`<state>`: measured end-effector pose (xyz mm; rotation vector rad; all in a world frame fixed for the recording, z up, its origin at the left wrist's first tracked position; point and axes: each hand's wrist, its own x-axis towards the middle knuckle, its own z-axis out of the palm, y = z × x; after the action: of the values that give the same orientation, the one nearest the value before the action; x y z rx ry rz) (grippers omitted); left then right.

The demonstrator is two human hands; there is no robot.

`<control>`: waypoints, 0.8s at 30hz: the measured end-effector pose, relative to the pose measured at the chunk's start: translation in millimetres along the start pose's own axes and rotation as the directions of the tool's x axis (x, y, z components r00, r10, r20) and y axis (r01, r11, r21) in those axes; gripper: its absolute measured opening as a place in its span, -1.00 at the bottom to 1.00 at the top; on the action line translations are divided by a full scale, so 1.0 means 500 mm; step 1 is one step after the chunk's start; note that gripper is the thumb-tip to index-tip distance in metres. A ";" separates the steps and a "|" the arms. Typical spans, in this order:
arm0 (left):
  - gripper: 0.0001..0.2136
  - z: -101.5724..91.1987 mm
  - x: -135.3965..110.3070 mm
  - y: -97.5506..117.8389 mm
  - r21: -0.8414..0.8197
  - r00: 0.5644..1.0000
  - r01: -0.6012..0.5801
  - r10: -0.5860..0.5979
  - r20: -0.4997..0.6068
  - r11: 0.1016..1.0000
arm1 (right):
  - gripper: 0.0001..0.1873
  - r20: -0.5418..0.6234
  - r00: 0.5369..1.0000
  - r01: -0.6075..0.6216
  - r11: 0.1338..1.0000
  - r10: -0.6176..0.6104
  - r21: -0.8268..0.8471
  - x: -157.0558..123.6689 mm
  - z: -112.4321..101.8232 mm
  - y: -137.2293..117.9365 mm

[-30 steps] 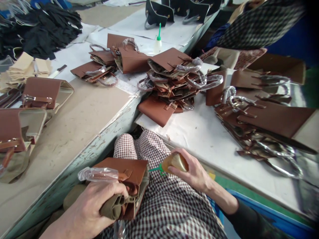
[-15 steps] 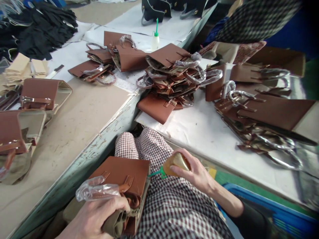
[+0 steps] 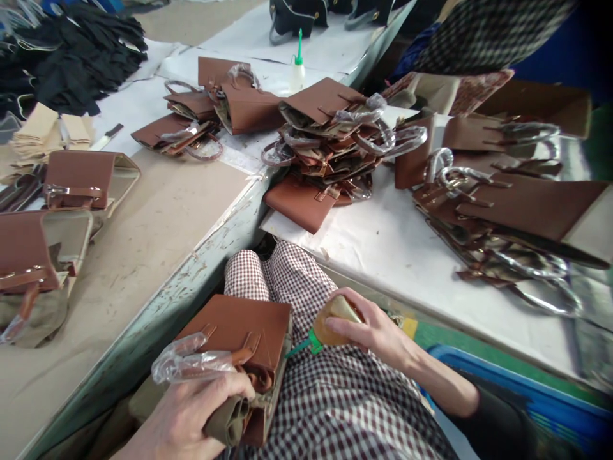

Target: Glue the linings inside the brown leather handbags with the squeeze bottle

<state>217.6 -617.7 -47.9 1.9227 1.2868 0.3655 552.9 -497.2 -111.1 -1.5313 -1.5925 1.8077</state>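
While the left hand (image 3: 191, 409) clutches a brown bag (image 3: 242, 319), the right hand (image 3: 371, 326) grips a bottle (image 3: 332, 312), nozzle (image 3: 300, 347) by the bag's edge.

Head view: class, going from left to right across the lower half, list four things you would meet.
Open brown bag on the left-hand table → held bag in the left hand → amber bottle in the right hand → blue crate.

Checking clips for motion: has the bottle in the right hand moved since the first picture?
Yes; against the middle pile of bags, the bottle in the right hand has moved slightly toward the wearer.
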 end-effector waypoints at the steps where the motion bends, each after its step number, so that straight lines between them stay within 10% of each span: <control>1: -0.60 -0.001 0.001 0.000 0.004 1.000 0.000 0.000 -0.010 1.000 | -0.62 -0.006 1.000 -0.006 1.000 0.006 0.018 -0.005 0.000 -0.004; 11: -0.68 -0.022 0.025 0.008 0.100 0.986 -0.077 0.091 -0.141 0.992 | -0.53 -0.119 0.993 -0.018 0.997 0.028 0.080 -0.016 0.012 0.013; 24: -0.64 -0.017 0.024 0.008 0.057 0.989 -0.009 0.017 -0.150 0.998 | -0.54 0.124 0.989 -0.119 0.908 0.075 0.401 -0.062 0.038 0.002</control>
<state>220.4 -604.1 -41.4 1.9821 1.3956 0.4942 550.1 -531.6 -99.7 -1.3566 -1.0937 2.1405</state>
